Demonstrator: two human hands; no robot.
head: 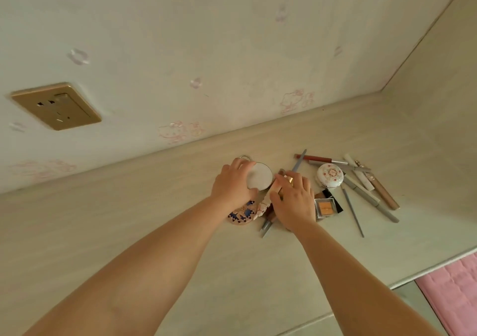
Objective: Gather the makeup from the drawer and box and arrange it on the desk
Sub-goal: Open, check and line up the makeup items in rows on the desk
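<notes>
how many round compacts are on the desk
2: a plain white compact under the left hand, and a floral compact right of the right hand. Hands may hide others.

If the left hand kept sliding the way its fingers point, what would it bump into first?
The left hand grips the plain white round compact. Beyond its fingertips only a small metal ring lies, then bare desk to the wall; depth is uncertain.
</notes>
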